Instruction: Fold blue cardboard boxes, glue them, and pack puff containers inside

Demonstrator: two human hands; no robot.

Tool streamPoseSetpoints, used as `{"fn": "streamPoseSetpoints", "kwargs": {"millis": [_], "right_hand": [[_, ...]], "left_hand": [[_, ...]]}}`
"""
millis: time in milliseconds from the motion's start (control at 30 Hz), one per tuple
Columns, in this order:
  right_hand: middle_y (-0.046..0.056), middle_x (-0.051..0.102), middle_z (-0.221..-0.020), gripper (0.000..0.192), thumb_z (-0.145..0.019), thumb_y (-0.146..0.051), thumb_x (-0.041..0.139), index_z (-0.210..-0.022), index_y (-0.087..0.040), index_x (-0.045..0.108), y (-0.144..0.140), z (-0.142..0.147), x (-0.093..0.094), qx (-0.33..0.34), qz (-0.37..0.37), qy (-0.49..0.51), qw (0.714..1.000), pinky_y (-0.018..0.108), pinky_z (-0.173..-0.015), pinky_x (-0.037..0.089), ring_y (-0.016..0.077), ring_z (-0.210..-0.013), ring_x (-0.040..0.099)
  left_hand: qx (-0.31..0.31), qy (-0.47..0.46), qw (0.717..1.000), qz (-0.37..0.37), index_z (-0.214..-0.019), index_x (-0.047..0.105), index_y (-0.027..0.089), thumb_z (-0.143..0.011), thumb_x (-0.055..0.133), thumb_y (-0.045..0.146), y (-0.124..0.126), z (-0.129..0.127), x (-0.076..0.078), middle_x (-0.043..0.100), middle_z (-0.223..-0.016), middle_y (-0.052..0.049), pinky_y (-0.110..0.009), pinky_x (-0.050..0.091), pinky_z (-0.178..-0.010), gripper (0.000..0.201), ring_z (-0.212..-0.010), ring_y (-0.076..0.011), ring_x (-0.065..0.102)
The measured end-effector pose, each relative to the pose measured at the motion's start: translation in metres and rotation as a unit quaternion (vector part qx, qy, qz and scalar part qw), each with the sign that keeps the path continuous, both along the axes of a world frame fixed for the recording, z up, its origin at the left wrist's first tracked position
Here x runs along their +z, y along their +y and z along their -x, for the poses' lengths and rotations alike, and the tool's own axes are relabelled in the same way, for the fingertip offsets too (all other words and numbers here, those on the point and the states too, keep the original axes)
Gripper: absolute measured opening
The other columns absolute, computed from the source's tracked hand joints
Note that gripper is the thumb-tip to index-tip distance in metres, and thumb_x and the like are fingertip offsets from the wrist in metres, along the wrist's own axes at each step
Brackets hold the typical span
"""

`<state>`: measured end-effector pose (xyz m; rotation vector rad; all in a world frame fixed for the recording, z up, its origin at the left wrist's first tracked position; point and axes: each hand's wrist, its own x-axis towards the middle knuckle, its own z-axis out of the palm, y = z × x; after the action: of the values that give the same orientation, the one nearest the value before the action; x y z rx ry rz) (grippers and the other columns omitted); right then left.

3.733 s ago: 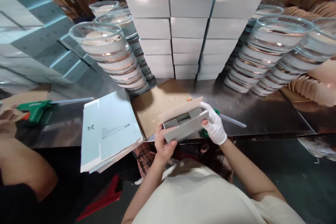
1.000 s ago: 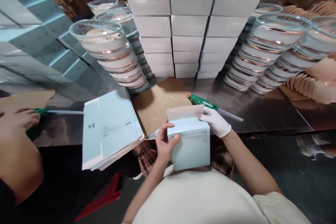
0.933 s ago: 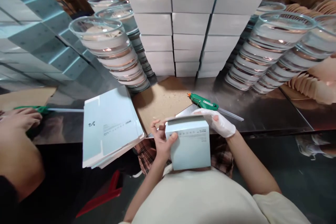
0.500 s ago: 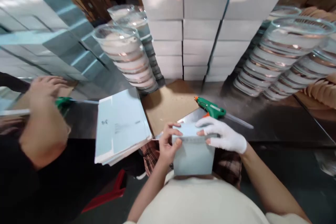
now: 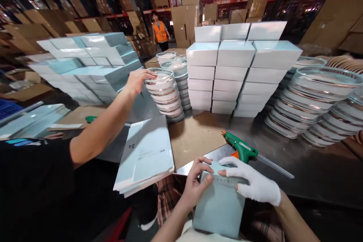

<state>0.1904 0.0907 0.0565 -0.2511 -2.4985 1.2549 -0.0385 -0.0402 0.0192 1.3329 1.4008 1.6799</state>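
A light blue cardboard box (image 5: pixel 218 206) rests against my lap at the table's front edge, held between both hands. My left hand (image 5: pixel 197 181) is bare, its fingers curled over the box's upper left edge and its thumb on the front face. In a white glove with bare fingertips, my right hand (image 5: pixel 251 181) presses on the upper right edge of the same box. Just beyond lies a green glue gun (image 5: pixel 241 147) with an orange nozzle and a clear glue stick at its rear. A stack of flat light blue card sheets (image 5: pixel 147 151) lies to my left.
Stacked white boxes (image 5: pixel 229 79) stand at the back, between piles of glass-rimmed round containers (image 5: pixel 167 98) and similar piles (image 5: pixel 297 102) at right. A brown cardboard sheet (image 5: pixel 195 140) covers part of the metal table (image 5: pixel 278 162). A co-worker's arm (image 5: pixel 104 124) reaches across from the left.
My view has tilted up, showing shelves and a person in an orange vest. The co-worker's hand has moved right onto the round containers. Both my hands stay on the box.
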Motion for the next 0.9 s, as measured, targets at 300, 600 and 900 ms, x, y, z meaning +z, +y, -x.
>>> {"fn": "streamPoseSetpoints", "kwargs": {"millis": [300, 600, 900], "right_hand": [[0.011, 0.045, -0.163, 0.043, -0.095, -0.061, 0.070, -0.128, -0.034, 0.072, -0.013, 0.005, -0.035, -0.254, 0.152, 0.146, 0.944, 0.050, -0.124, 0.041, 0.0301, -0.146, 0.053], [0.020, 0.049, -0.160, 0.113, -0.076, -0.074, 0.083, -0.165, -0.027, 0.033, -0.063, -0.005, -0.024, -0.321, 0.333, 0.110, 0.880, 0.053, -0.117, 0.049, 0.0361, -0.138, 0.060], [0.021, 0.051, -0.161, 0.066, -0.100, -0.029, 0.054, -0.159, -0.005, 0.037, 0.092, -0.042, 0.208, -0.492, -0.060, 0.383, 0.780, 0.030, -0.111, 0.048, 0.0229, -0.143, 0.056]], "left_hand": [[0.096, -0.062, 0.993, -0.014, -0.089, 0.073, 0.025, -0.093, 0.068, 0.066, 0.005, 0.003, -0.003, 0.074, -0.113, -0.010, -0.044, 0.056, -0.098, 0.041, -0.115, -0.0293, 0.072], [0.151, -0.263, 0.953, -0.024, -0.144, 0.051, 0.034, -0.080, 0.071, 0.082, 0.021, -0.005, 0.004, 0.059, -0.151, -0.014, -0.044, 0.054, -0.108, 0.082, -0.136, -0.0327, 0.063], [-0.110, -0.023, 0.988, 0.110, -0.126, 0.073, 0.026, -0.095, 0.071, 0.057, 0.004, 0.009, -0.016, 0.071, -0.139, -0.015, -0.050, 0.058, -0.106, 0.044, -0.132, -0.0342, 0.066]]}}
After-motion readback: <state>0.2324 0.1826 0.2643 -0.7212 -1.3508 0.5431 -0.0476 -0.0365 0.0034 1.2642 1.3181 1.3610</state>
